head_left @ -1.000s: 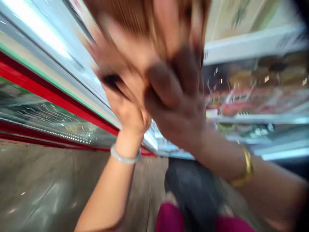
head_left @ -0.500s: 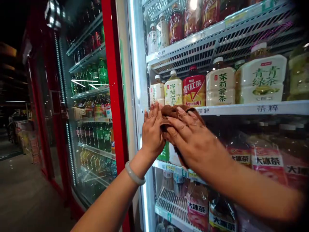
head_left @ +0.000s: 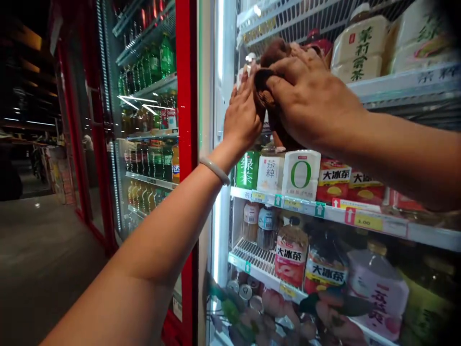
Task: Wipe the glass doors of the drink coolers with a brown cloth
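My left hand (head_left: pixel 243 113) lies flat against the glass door of a drinks fridge, fingers stretched upward. A pale bangle (head_left: pixel 215 171) circles that wrist. Right beside it, my right hand (head_left: pixel 306 93) presses a bunched brown cloth (head_left: pixel 275 54) to the glass, its fingers curled over the folds. A loose end of the cloth hangs below the palm. Hands and cloth cover several bottles on the shelf behind. Under them stand a green-labelled bottle (head_left: pixel 247 169), a white-labelled bottle (head_left: pixel 270 170) and one marked with a green 0 (head_left: pixel 301 174).
A red upright frame (head_left: pixel 187 120) separates this fridge from another stocked with green bottles (head_left: pixel 166 55). Shelf edges with price tags (head_left: pixel 363 220) run across behind the glass. Lower down are large tea bottles (head_left: pixel 291 254) and a reflection of leaves and fruit. Grey floor (head_left: pixel 54 269) stretches along the left.
Both hands and the cloth have moved up the glass, from the shelf edge to over the bottles above it. The view has tilted down, showing more of the lower shelves.
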Tool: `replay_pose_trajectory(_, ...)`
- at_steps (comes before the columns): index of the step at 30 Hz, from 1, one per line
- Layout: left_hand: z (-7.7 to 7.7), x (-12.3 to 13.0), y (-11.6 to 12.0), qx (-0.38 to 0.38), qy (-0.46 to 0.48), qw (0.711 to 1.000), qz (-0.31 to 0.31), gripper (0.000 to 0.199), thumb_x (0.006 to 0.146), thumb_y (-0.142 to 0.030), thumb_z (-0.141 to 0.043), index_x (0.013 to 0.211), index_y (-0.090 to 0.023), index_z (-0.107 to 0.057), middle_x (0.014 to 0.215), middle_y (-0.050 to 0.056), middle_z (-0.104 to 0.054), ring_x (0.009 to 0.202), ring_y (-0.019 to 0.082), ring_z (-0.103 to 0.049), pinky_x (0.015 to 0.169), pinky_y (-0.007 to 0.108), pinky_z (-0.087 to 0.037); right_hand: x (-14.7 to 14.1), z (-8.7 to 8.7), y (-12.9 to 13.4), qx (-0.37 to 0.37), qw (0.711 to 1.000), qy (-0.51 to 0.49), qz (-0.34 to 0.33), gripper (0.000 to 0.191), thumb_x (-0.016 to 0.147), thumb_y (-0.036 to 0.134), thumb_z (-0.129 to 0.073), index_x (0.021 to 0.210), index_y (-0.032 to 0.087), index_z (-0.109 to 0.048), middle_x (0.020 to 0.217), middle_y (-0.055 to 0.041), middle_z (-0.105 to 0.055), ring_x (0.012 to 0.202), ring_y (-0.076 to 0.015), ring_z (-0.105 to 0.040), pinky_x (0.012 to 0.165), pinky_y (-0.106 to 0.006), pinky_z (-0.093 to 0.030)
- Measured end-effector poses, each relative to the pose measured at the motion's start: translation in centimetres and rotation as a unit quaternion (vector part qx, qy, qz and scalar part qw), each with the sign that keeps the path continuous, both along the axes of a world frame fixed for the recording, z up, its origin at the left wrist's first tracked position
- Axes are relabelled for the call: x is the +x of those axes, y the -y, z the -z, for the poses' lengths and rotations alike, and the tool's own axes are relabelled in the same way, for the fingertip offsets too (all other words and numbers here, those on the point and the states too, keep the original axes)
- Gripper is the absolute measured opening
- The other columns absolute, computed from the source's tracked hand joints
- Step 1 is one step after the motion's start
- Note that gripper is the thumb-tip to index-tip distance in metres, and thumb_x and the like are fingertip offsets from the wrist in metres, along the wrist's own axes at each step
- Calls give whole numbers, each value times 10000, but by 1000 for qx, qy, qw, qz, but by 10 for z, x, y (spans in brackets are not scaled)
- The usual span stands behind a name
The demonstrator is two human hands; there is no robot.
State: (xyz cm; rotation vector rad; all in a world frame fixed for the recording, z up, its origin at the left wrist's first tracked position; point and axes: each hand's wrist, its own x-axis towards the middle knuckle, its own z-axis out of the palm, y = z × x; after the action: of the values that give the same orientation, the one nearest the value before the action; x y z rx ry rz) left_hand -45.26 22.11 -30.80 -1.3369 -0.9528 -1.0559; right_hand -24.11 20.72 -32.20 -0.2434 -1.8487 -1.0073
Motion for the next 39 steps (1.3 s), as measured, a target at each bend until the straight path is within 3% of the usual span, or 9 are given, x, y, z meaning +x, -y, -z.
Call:
replay_pose_trajectory(8, 49, 50, 28, -70, 55, 992, -85, 601, 1054, -277, -252, 1634, -128, -313, 1740, 96, -292, 1632, 199, -209, 1350, 400, -178, 14, 33, -19, -17, 997, -29, -72, 503, 1042, 214, -307, 1465, 145, -569, 1601, -166, -489, 1612, -407, -212, 1324, -650, -226)
replay_pose_trajectory(14, 58, 109, 33, -119, 53, 989, -67, 602, 1043, -265, -320, 1623, -105, -348, 1725, 106, -316, 1630, 230, -217, 1349, 450, -217, 59, 12, -20, -30, 999, -24, -29, 505, 1039, 266, -317, 1437, 125, -593, 1580, -163, -517, 1592, -384, -276, 1316, -621, -263)
replay_pose_trajectory(21, 57, 166, 23, -135, 32, 989, -56, 618, 1042, -260, -332, 1629, -66, -321, 1723, 121, -318, 1620, 202, -247, 1351, 385, -199, 123, 31, -22, -61, 998, -23, 14, 514, 1009, 219, -335, 1448, 157, -594, 1609, -127, -500, 1612, -309, -251, 1318, -583, -275)
replay_pose_trajectory(25, 62, 174, 22, -128, 43, 990, -47, 604, 1062, -276, -278, 1638, -98, -314, 1730, 108, -308, 1630, 210, -208, 1357, 440, -186, 145, 23, -28, -73, 995, -57, 26, 518, 1018, 228, -324, 1467, 171, -576, 1610, -104, -501, 1612, -296, -256, 1331, -544, -254)
replay_pose_trajectory(28, 66, 175, 21, -124, 50, 990, -39, 604, 1072, -288, -246, 1651, -121, -288, 1742, 101, -273, 1639, 207, -164, 1360, 471, -172, 154, 39, -30, -85, 989, -119, 30, 505, 1030, 259, -316, 1454, 181, -580, 1619, -117, -483, 1630, -311, -192, 1323, -610, -233)
replay_pose_trajectory(31, 67, 175, 19, -124, 51, 990, -32, 602, 1072, -286, -246, 1652, -128, -285, 1740, 94, -282, 1639, 195, -161, 1362, 465, -161, 147, 47, -25, -89, 992, -77, 40, 490, 1044, 281, -324, 1444, 210, -599, 1624, -80, -487, 1631, -279, -197, 1340, -568, -224)
replay_pose_trajectory(34, 66, 175, 18, -122, 50, 991, -29, 600, 1066, -278, -259, 1644, -125, -300, 1736, 92, -296, 1637, 189, -169, 1363, 452, -153, 147, 28, -22, -85, 995, -18, 46, 480, 1055, 295, -333, 1447, 223, -602, 1621, -31, -500, 1611, -243, -260, 1352, -479, -226)
replay_pose_trajectory(36, 66, 175, 19, -119, 50, 991, -28, 599, 1066, -288, -267, 1636, -110, -316, 1736, 103, -294, 1637, 195, -171, 1361, 447, -157, 157, 19, -24, -87, 994, -23, 54, 486, 1049, 286, -345, 1458, 188, -589, 1628, -58, -488, 1609, -261, -261, 1352, -498, -216)
replay_pose_trajectory(39, 67, 176, 21, -114, 51, 992, -26, 598, 1071, -302, -259, 1633, -109, -322, 1736, 110, -289, 1636, 194, -178, 1358, 448, -169, 171, 36, -28, -102, 988, -90, 71, 500, 1027, 280, -379, 1470, 149, -569, 1653, -111, -437, 1624, -312, -203, 1341, -561, -217)
